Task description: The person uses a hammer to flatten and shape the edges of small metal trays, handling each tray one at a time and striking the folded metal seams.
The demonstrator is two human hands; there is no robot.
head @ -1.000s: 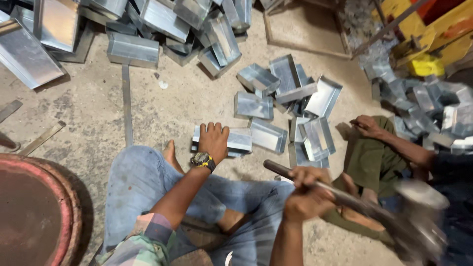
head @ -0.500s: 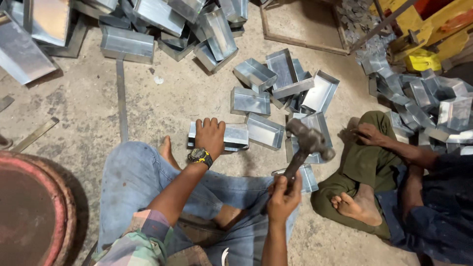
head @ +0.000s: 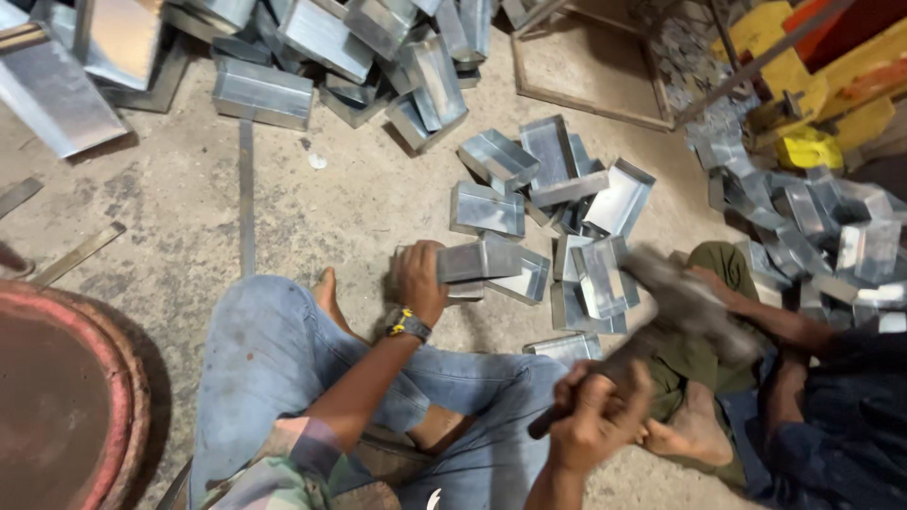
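Note:
I sit on a concrete floor with my legs crossed in blue jeans. My left hand [head: 418, 280], a watch on its wrist, grips a folded sheet-metal box piece [head: 477, 262] lying on the floor in front of me. My right hand [head: 595, 422] is closed on the handle of a hammer [head: 685, 302], whose blurred head hangs over the boxes to the right of the held piece. Several more shiny metal boxes [head: 605, 279] lie around it.
A heap of larger metal boxes [head: 321, 47] fills the top. Another person's leg [head: 704, 378] and arm sit at the right among more boxes [head: 831, 227]. A round rusty red disc [head: 66, 397] lies lower left. Yellow objects [head: 808, 146] stand top right.
The hammer swung from low at the right up over the boxes, and its head is now blurred further right. My left hand has stayed on the box piece.

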